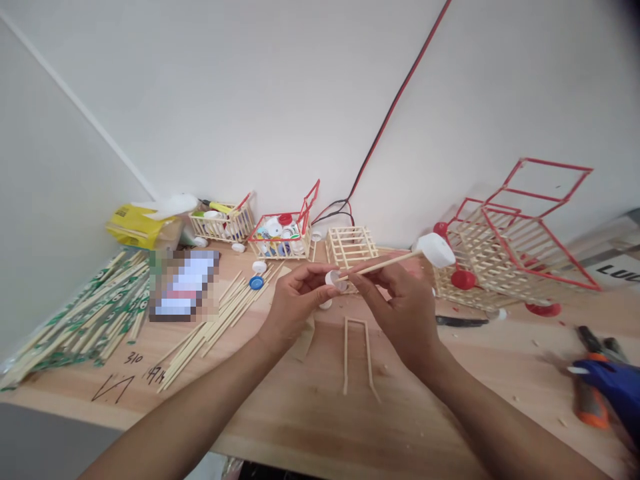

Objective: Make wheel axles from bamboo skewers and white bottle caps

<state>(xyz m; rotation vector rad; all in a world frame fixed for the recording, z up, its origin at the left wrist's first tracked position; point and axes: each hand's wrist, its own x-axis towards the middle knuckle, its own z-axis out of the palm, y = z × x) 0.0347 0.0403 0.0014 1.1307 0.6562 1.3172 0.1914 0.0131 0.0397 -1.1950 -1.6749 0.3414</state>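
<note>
My left hand (293,303) pinches a small white bottle cap (333,279), its hollow side facing the stick. In my right hand (405,307) is a thin wooden stick (385,265), its near end touching or inside that cap; I cannot tell which. A second white bottle cap (437,251) sits on the stick's other end, at the upper right. Below the hands, a U-shaped stick frame (356,321) lies on the wooden table (320,427). Just behind the hands stands a slatted stick basket (350,241), partly hidden by them.
Paper-wrapped chopsticks (85,320) and loose sticks (220,327) lie left, beside a blurred phone (183,287). Two small stick carts (225,227) stand by the wall. Right are a larger red-trimmed cart (480,253), a black-handled tool (460,321) and a blue tool (607,383).
</note>
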